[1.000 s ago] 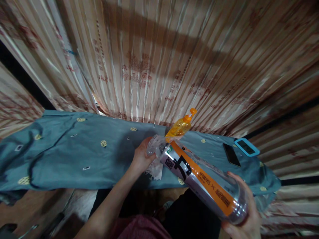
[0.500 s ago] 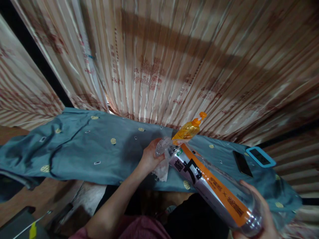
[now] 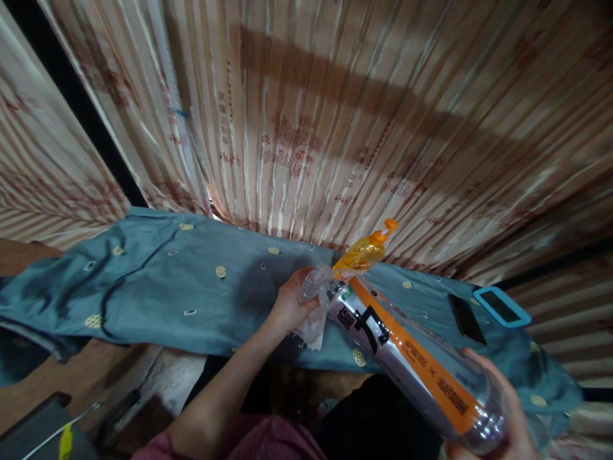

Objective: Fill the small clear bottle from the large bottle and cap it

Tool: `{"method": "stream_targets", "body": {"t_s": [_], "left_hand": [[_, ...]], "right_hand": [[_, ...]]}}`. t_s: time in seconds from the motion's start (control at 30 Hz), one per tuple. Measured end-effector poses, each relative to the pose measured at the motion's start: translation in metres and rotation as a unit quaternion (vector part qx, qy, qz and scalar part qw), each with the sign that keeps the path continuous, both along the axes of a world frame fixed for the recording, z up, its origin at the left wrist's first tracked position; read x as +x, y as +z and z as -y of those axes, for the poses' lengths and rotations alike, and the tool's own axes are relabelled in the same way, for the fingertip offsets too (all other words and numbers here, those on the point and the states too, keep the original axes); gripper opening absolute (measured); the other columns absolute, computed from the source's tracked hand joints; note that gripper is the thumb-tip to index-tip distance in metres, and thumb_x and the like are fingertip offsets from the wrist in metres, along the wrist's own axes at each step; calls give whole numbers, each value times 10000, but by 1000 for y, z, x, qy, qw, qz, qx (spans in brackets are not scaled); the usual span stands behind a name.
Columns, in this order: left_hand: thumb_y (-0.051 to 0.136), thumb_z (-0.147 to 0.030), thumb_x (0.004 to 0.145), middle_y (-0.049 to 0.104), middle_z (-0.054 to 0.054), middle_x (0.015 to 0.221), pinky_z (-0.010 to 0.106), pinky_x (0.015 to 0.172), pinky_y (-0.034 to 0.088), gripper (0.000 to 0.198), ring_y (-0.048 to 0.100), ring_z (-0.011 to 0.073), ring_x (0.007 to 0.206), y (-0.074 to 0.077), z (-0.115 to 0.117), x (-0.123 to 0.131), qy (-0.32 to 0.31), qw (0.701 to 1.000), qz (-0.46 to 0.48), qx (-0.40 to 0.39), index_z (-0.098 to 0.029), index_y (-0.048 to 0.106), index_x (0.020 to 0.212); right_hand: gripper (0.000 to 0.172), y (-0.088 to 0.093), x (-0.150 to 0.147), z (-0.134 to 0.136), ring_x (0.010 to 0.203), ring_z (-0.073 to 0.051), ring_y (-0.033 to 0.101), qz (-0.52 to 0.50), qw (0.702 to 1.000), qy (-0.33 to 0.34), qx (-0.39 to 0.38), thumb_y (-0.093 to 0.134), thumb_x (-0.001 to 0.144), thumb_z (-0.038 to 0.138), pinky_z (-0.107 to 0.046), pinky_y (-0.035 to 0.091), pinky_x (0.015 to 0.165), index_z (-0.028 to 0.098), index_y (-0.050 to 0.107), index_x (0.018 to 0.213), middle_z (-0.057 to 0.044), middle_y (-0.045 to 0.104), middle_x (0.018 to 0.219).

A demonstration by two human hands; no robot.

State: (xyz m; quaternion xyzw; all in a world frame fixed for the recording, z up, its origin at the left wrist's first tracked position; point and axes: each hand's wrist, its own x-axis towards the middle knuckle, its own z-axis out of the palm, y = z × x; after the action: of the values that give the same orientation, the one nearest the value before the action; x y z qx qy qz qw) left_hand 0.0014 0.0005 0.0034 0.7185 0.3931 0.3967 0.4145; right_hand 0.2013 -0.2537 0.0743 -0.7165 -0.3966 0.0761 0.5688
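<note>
My right hand (image 3: 510,406) is wrapped round the base end of a large clear plastic bottle (image 3: 407,358) with a silver and orange label. The bottle lies tilted across the view, its narrow end up and to the left. At that end my left hand (image 3: 291,301) is closed on a clear, ridged plastic piece (image 3: 312,284); I cannot tell whether it is part of the bottle. A whitish tissue-like sheet (image 3: 311,332) hangs below the left fingers. Just beyond the bottle's narrow end is a yellow pump bottle (image 3: 361,255) with an orange top.
A grey-green cloth with pineapple prints (image 3: 158,281) covers the long surface before me. On its right side lie a dark phone (image 3: 467,318) and a blue-framed device (image 3: 488,292). A pleated patterned curtain (image 3: 297,128) hangs behind. A dark box-like object (image 3: 41,434) stands at lower left.
The view has shifted slightly, so the surroundings sit a little further right. Both hands keep their holds, and the bottle stays almost in the same pose.
</note>
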Motion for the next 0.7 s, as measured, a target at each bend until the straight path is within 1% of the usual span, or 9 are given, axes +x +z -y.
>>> {"method": "stream_targets", "body": {"t_s": [0.07,0.23,0.33,0.5,0.6,0.7], "left_hand": [[793,-187,779,762,96,1389,452,1146,560,596,730,297,1294,1,1,0,-3,1000,4,0,-227,662,1359],[793,-182,776,764,98,1382,447,1149,558,577,730,300,1296,0,1,0,-2,1000,4,4,-217,674,1339],[795,-167,763,768,92,1372,447,1141,566,591,736,305,1285,-1,1,1,5,1000,3,3,-218,675,1339],[797,-170,776,768,111,1368,464,1138,567,580,735,314,1283,-1,1,1,-3,1000,9,17,-193,675,1343],[810,-174,773,769,107,1367,471,1145,562,583,732,319,1289,-1,0,1,-1,1000,6,18,-201,681,1342],[821,-171,765,760,95,1388,467,1162,550,595,721,311,1309,-2,0,1,-2,1000,8,20,-221,684,1342]], "right_hand": [[1141,-3,6,2,1370,-445,543,21,1000,3,-2,878,546,861,-481,422,1146,228,569,1444,-128,599,1476],[1149,-9,15,3,1333,-465,577,89,996,21,-4,839,585,876,-511,525,1070,221,563,1487,-147,594,1482],[1150,-8,14,3,1337,-467,583,86,996,18,-3,818,608,885,-513,543,1061,217,550,1506,-155,587,1494],[1076,-5,11,2,1320,-447,595,84,996,17,-1,790,670,866,-491,558,1028,207,563,1489,-160,580,1493],[1079,-5,12,1,1313,-438,601,91,996,22,3,785,676,872,-484,559,1029,204,557,1493,-160,581,1487],[1103,-6,14,1,1303,-442,608,102,994,28,2,803,647,876,-489,570,1012,210,560,1493,-158,598,1463]]}}
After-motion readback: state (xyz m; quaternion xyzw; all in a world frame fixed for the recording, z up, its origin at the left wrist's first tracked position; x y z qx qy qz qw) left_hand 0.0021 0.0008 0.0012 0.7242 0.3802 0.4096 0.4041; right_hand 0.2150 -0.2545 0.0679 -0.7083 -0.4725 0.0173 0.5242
